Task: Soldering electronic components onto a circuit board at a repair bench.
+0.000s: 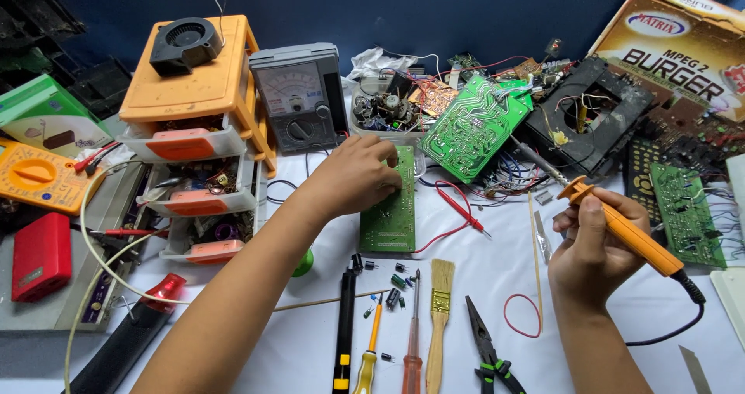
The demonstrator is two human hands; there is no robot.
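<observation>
My left hand (353, 178) rests on the top left of a long green circuit board (390, 211) lying flat on the white table, fingers curled over its edge. My right hand (591, 242) grips an orange-handled soldering iron (621, 227) held above the table to the right, its metal tip (535, 161) pointing up and left toward a larger tilted green board (473, 126). A black cord runs from the iron's handle off to the right.
An orange drawer unit (198, 130) with a black fan on top and a grey analog meter (299, 99) stand at the back left. Screwdrivers, a brush (439, 316), pliers (487, 347), a red rubber band (522, 315) and small components lie in front. Red probe leads (458, 204) cross beside the board.
</observation>
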